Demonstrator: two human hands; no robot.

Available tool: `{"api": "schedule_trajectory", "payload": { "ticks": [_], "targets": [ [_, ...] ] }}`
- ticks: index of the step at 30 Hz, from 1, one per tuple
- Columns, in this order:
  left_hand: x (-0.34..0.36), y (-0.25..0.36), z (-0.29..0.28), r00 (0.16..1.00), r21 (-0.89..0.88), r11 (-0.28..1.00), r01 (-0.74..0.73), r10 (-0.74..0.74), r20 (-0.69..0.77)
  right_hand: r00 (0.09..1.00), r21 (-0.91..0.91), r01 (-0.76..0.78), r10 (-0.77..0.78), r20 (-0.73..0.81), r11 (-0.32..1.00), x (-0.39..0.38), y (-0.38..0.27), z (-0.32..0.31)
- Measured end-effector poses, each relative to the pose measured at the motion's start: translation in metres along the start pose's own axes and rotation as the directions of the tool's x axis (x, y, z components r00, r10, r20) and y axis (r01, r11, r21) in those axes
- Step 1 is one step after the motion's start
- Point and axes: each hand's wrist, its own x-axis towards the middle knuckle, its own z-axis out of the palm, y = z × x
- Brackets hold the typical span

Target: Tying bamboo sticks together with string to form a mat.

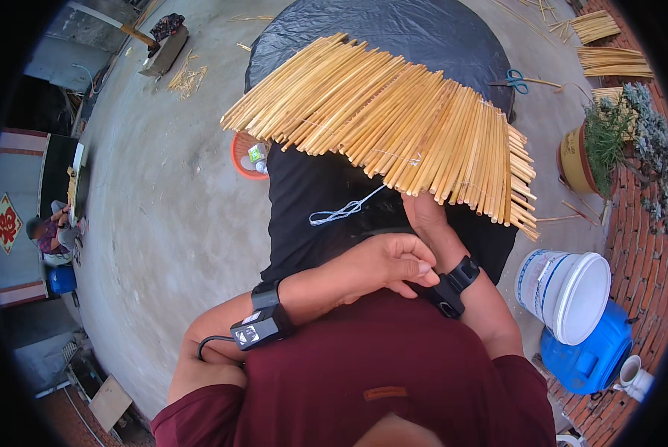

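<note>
A wide mat of golden straw stalks (382,112), bound side by side with thin thread, slants over my lap and onto a round surface covered in black plastic (379,22). My right hand (425,212) reaches under the mat's near edge, its fingers hidden by the stalks. In front of my chest, my left hand (399,261) is closed, thumb against curled fingers, beside my right wrist; whatever it may pinch is too small to make out. A looped white cord (341,213) hangs from the near edge over black cloth. Scissors with teal handles (516,82) lie at the mat's right.
An orange basket (239,160) holding small items stands left of my lap. To the right are a potted plant (578,160), a white bucket (546,290) and a blue barrel (583,357). Straw bundles (609,61) lie by the brick wall. Another person (51,235) sits far left.
</note>
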Motion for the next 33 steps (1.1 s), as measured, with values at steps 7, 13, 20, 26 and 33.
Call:
{"api": "schedule_trajectory", "payload": {
  "ticks": [7, 13, 20, 26, 33],
  "targets": [
    [0.006, 0.071, -0.063, 0.712, 0.902, -0.404, 0.15, 0.677, 0.185, 0.949, -0.101, 0.087, -0.113, -0.296, 0.991, 0.005, -0.012, -0.02],
    [0.038, 0.068, -0.164, 0.777, 0.913, -0.368, 0.173, 0.621, 0.103, 0.925, -0.187, 0.135, -0.191, -0.328, 0.973, 0.01, -0.004, -0.044],
    [0.034, 0.052, -0.143, 0.562, 0.856, -0.494, 0.151, 0.755, 0.337, 0.928, -0.072, 0.186, -0.199, -0.315, 0.98, -0.003, -0.008, -0.052],
    [-0.035, 0.036, -0.059, 0.787, 0.844, -0.392, 0.366, 0.614, -0.056, 0.992, -0.392, 0.057, -0.097, -0.083, 0.918, -0.036, -0.049, -0.045],
    [0.006, 0.047, -0.031, 0.653, 0.948, -0.299, 0.108, 0.74, 0.16, 0.998, -0.238, 0.052, -0.059, -0.021, 0.97, -0.047, -0.054, -0.025]
  ]
}}
